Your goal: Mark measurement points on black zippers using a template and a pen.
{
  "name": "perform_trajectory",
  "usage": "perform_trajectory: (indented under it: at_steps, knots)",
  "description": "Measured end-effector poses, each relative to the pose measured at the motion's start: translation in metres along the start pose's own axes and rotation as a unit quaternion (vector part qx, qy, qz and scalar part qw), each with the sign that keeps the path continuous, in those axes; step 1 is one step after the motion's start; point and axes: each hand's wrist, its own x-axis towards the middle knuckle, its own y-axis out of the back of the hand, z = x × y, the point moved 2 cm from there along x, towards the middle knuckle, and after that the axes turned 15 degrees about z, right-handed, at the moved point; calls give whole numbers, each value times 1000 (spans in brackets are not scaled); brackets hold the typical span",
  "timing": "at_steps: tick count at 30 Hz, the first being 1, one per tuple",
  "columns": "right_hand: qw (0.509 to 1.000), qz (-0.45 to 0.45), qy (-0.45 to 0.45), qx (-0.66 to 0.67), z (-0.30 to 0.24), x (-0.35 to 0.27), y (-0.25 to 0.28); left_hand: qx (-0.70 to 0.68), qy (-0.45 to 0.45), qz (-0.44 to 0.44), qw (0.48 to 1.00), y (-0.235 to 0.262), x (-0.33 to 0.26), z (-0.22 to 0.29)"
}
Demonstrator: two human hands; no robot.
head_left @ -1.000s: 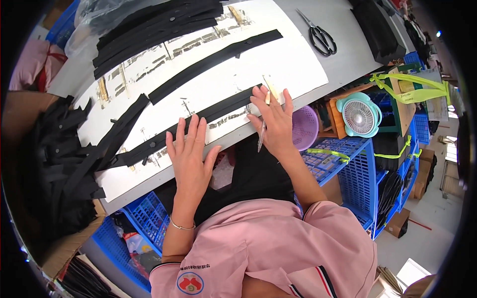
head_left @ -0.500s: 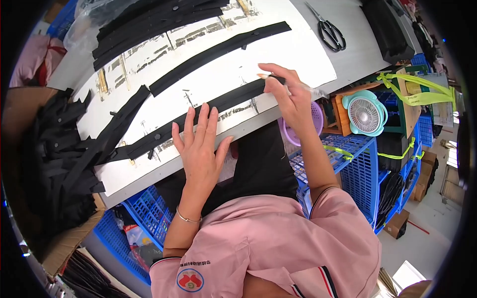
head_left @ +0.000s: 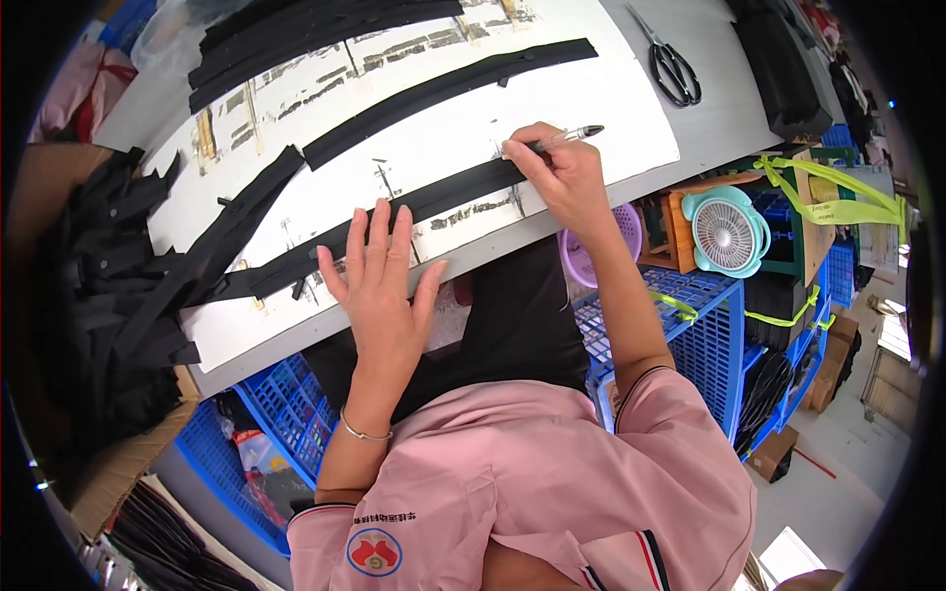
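Note:
My left hand (head_left: 379,281) lies with its fingers spread over a long black fabric strip (head_left: 458,192), pressing it to a white board (head_left: 631,138). Between the thumb and fingers of my right hand (head_left: 567,182) is a pen (head_left: 576,136), its back end pointing right. Those fingertips hover at or touch the strip near its right end, hiding the pen's tip. Beyond lies a second black strip (head_left: 443,97). Another strip (head_left: 246,212) slants across the board at the left.
Black-handled scissors (head_left: 674,74) lie at the far right on the grey table. A pile of black strips (head_left: 108,266) fills a cardboard box at the left. Blue crates (head_left: 705,335), a purple basket (head_left: 631,231) and a small turquoise fan (head_left: 727,229) stand right of me.
My right hand has curled round the pen and come down to the strip; the pen's back end now shows at the right. My left hand has shifted slightly left along the strip.

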Motion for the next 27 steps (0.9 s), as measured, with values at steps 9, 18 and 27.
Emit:
perform_trajectory:
  at_steps: [9, 18, 27]
  knots:
    - [999, -6, 15, -28, 1, -1, -2, 30, 9, 7, 999, 3, -6, -5]
    - [998, -52, -11, 31, 6, -3, 6, 30, 5, 17, 999, 5, -5, -7]
    - [997, -64, 47, -5, 12, -5, 6, 23, 7, 21, 999, 4, -5, -8]
